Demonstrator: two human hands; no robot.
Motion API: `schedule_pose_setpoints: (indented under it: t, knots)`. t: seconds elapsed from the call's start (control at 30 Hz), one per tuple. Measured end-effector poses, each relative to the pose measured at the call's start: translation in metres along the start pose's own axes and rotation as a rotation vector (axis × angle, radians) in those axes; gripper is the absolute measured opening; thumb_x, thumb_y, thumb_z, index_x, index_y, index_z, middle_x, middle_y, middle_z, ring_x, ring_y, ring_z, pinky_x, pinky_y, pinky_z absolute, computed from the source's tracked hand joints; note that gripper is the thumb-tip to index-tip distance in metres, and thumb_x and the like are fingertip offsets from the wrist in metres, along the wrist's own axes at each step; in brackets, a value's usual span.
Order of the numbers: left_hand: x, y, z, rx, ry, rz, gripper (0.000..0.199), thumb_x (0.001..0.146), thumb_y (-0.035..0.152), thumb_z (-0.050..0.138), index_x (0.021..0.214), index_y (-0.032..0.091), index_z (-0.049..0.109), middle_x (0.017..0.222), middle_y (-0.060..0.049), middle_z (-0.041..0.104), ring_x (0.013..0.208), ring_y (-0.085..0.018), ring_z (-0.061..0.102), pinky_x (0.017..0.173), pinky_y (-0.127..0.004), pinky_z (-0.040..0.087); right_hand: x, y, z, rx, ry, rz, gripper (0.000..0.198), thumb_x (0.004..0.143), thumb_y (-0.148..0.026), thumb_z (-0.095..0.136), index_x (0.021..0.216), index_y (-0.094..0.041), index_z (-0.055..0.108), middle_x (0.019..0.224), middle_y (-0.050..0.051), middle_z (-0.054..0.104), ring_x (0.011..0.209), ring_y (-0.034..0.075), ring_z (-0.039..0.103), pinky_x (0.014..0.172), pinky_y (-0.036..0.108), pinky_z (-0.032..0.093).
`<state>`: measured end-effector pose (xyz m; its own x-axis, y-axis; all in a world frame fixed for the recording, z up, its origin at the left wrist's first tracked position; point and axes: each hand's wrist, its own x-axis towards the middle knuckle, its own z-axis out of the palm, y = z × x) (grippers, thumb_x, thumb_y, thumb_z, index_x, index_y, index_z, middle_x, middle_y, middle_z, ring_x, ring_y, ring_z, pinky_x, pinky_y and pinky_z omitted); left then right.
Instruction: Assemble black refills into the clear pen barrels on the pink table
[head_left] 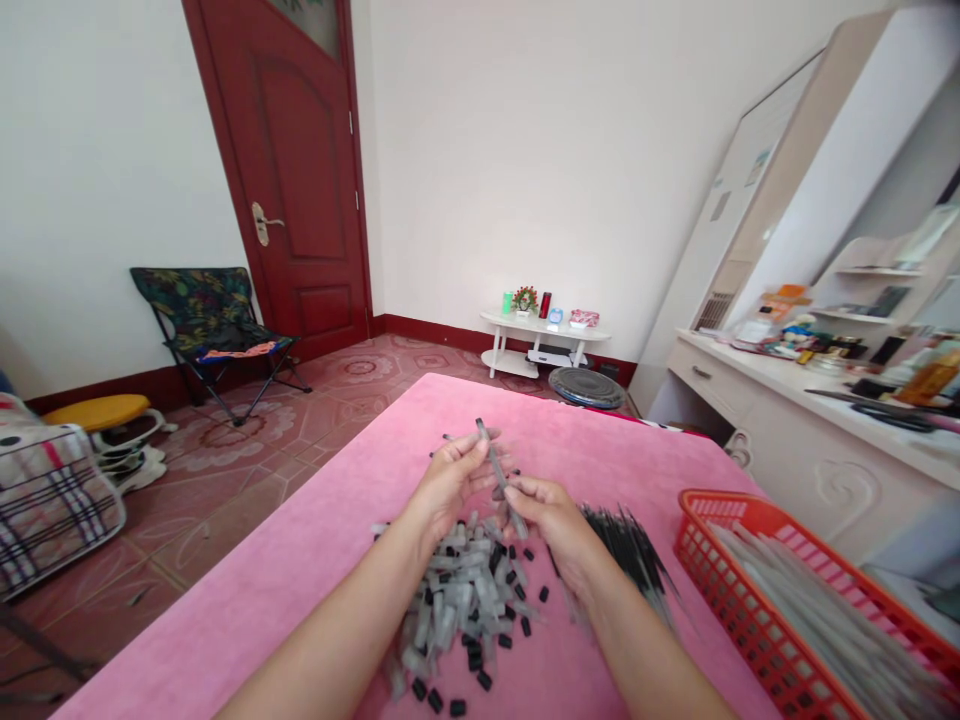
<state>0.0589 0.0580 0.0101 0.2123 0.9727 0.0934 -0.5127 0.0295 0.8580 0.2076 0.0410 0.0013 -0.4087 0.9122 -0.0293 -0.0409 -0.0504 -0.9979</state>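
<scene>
A slim, grey, translucent pen barrel (pixel 495 466) with a black upper end slants between my hands over the pink cloth. My left hand (pixel 448 472) grips it near the black end with the thumb on top. Lower down, the thumb and fingers of my right hand (pixel 541 502) close round the same barrel; its lower end sticks out below them, slightly blurred. Beneath my hands lies a heap of clear plastic pen caps (pixel 465 590) mixed with small black plugs (pixel 474 655). Just right of my right hand is a bundle of thin dark pen refills (pixel 630 545).
A red plastic basket (pixel 694 520) full of long translucent barrels (pixel 817 600) stands at the table's right edge. The pink cloth (pixel 300 590) covers the table. Beyond are a folding chair (pixel 202 310), a low white stand (pixel 544 325) and a dresser (pixel 810 430).
</scene>
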Motion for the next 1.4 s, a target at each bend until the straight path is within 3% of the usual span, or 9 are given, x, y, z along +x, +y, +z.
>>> schedule_pose_setpoints:
  t: [0.1, 0.23, 0.37, 0.47, 0.67, 0.87, 1.1, 1.27, 1.4]
  knots:
    - [-0.002, 0.001, -0.005, 0.175, -0.002, 0.044, 0.033, 0.076, 0.035, 0.06, 0.103, 0.017, 0.064, 0.081, -0.005, 0.065, 0.062, -0.013, 0.059, 0.062, -0.026, 0.045, -0.002, -0.007, -0.005, -0.116, 0.031, -0.024, 0.037, 0.07, -0.05, 0.06, 0.074, -0.013, 0.063, 0.064, 0.004, 0.063, 0.056, 0.013, 0.057, 0.052, 0.024, 0.04]
    - [-0.008, 0.007, -0.006, 0.789, 0.003, 0.311, 0.025, 0.077, 0.03, 0.057, 0.096, 0.019, 0.07, 0.075, -0.005, 0.064, 0.064, -0.014, 0.054, 0.06, -0.025, 0.039, -0.003, -0.016, -0.014, -0.267, 0.264, -0.19, 0.036, 0.072, -0.049, 0.059, 0.065, -0.014, 0.059, 0.057, 0.0, 0.056, 0.051, 0.01, 0.049, 0.048, 0.021, 0.037]
    - [-0.02, 0.014, 0.003, 1.398, -0.009, 0.512, 0.029, 0.081, 0.023, 0.049, 0.102, 0.032, 0.067, 0.087, -0.002, 0.063, 0.076, -0.016, 0.055, 0.064, -0.025, 0.037, -0.007, -0.02, -0.017, -0.254, 0.261, -0.169, 0.039, 0.077, -0.052, 0.051, 0.066, -0.015, 0.056, 0.053, -0.002, 0.051, 0.045, 0.009, 0.044, 0.043, 0.021, 0.034]
    - [-0.027, 0.016, 0.009, 1.604, -0.046, 0.538, 0.031, 0.081, 0.021, 0.047, 0.103, 0.032, 0.066, 0.084, -0.002, 0.062, 0.072, -0.016, 0.055, 0.06, -0.024, 0.035, -0.007, -0.016, -0.014, -0.305, 0.248, -0.176, 0.037, 0.077, -0.049, 0.052, 0.063, -0.015, 0.054, 0.052, -0.002, 0.049, 0.045, 0.01, 0.044, 0.044, 0.021, 0.034]
    - [-0.026, 0.015, 0.006, 1.533, -0.076, 0.54, 0.027, 0.081, 0.023, 0.05, 0.101, 0.027, 0.067, 0.09, -0.005, 0.067, 0.081, -0.019, 0.059, 0.068, -0.026, 0.04, -0.004, -0.008, -0.016, -0.39, 0.283, -0.242, 0.026, 0.076, -0.036, 0.054, 0.06, -0.015, 0.056, 0.05, -0.003, 0.049, 0.046, 0.009, 0.043, 0.046, 0.021, 0.033]
    - [-0.024, 0.011, -0.002, 1.534, -0.075, 0.493, 0.027, 0.08, 0.021, 0.048, 0.097, 0.028, 0.068, 0.093, -0.004, 0.07, 0.083, -0.02, 0.063, 0.07, -0.027, 0.041, -0.005, -0.01, -0.014, -0.434, 0.33, -0.304, 0.01, 0.066, -0.023, 0.061, 0.071, -0.015, 0.063, 0.067, 0.002, 0.063, 0.063, 0.014, 0.057, 0.058, 0.024, 0.043]
    - [-0.024, 0.011, -0.002, 1.651, -0.074, 0.498, 0.03, 0.079, 0.019, 0.047, 0.097, 0.028, 0.068, 0.091, -0.004, 0.07, 0.083, -0.021, 0.062, 0.07, -0.027, 0.041, -0.006, -0.008, -0.016, -0.472, 0.279, -0.187, 0.033, 0.079, -0.041, 0.047, 0.061, -0.016, 0.057, 0.051, 0.0, 0.056, 0.042, 0.011, 0.048, 0.042, 0.023, 0.036]
    - [-0.023, 0.013, -0.005, 1.642, -0.047, 0.493, 0.028, 0.079, 0.022, 0.048, 0.095, 0.029, 0.069, 0.087, -0.003, 0.07, 0.08, -0.019, 0.062, 0.069, -0.025, 0.041, -0.006, -0.009, -0.016, -0.417, 0.3, -0.2, 0.016, 0.072, -0.032, 0.056, 0.068, -0.016, 0.058, 0.055, -0.001, 0.056, 0.048, 0.011, 0.051, 0.046, 0.021, 0.038]
    - [-0.023, 0.011, -0.007, 1.628, -0.053, 0.493, 0.027, 0.078, 0.022, 0.049, 0.094, 0.029, 0.07, 0.088, -0.004, 0.07, 0.08, -0.02, 0.062, 0.069, -0.026, 0.041, -0.005, -0.008, -0.014, -0.402, 0.249, -0.166, 0.026, 0.077, -0.037, 0.049, 0.065, -0.015, 0.057, 0.056, 0.0, 0.056, 0.046, 0.011, 0.05, 0.044, 0.022, 0.038]
